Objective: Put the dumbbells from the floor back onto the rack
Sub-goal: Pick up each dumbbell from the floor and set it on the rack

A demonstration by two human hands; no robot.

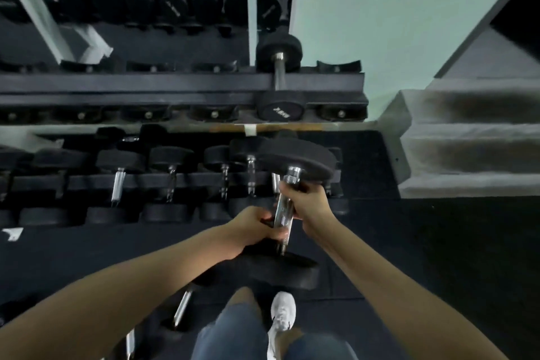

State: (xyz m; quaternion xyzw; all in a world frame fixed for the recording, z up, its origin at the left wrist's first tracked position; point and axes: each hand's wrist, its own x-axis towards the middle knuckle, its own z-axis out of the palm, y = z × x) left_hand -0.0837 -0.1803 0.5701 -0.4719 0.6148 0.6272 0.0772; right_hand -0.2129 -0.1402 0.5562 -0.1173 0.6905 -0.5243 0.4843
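One loose dumbbell lies on the floor, down-left of the fingers. On the held dumbbell, the left hand has its fingers wrapped round the lower handle and the right hand fingers clamp the upper handle. It's tilted, top head just above those fingers, in front of the rack bottom row.
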